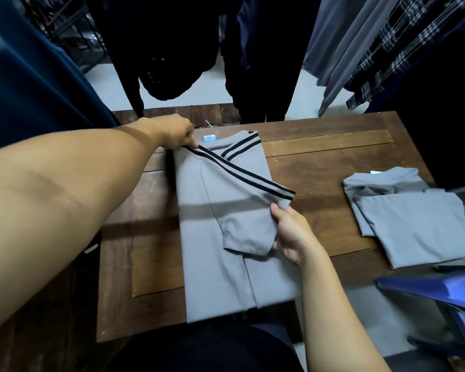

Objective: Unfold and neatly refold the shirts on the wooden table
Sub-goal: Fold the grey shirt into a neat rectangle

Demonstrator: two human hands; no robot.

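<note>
Presently, both hands (left hand (pixel 172 131), right hand (pixel 289 232)) pinch the grey black-striped cotton shirt (pixel 226 224), sleeves folded inward; final folds remain, finished grey shirts (pixel 414 216) stacked beyond the right grip.

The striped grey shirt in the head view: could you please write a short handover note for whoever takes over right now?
Left hand: pinches the far left shoulder corner of the striped grey shirt.
Right hand: grips the sleeve, which is turned in across the shirt's body.
The shirt lies lengthways in the middle of the wooden table, its long sides already folded in.
Folded grey shirts lie at the table's right edge.
Left to do, probably: lay the sleeve flat, fold the shirt across, and add it to the folded ones.
</note>
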